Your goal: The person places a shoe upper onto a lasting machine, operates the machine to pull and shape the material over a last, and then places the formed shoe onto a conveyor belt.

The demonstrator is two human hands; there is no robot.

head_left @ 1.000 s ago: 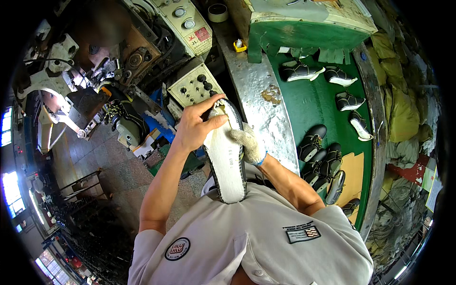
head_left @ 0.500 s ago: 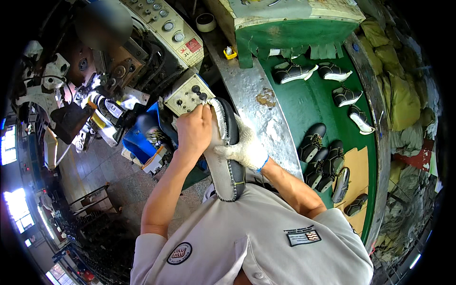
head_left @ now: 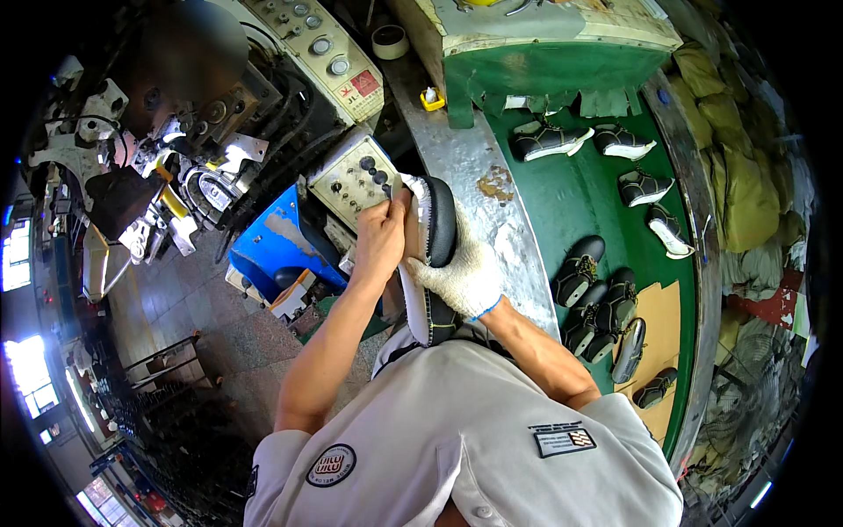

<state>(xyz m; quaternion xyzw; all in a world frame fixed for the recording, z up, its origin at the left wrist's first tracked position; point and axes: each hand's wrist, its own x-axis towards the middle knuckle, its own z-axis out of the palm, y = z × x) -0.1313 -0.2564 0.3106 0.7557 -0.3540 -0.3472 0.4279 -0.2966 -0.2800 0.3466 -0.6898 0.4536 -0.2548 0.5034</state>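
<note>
Head view: blue bin (head_left: 274,239) and shiny metal ledge (head_left: 470,149) flank the smooth black shoe (head_left: 443,224) my knit-gloved right hand (head_left: 465,274) clasps; left hand (head_left: 382,239) bunched, hold unclear.

I've got grey tiled floor (head_left: 180,294) left of centre, bright windows (head_left: 31,373) and a tube light (head_left: 79,400) down the left edge, green-topped bench (head_left: 549,198) on the right, olive cloth (head_left: 746,198) piled beyond, far right

Room's running along the metal ledge (head_left: 521,250) beside the right hand (head_left: 464,277); a control box (head_left: 351,176) is blocking the left hand (head_left: 383,241) ahead, and a blue bin (head_left: 268,233) is crowding its outer side!
</note>
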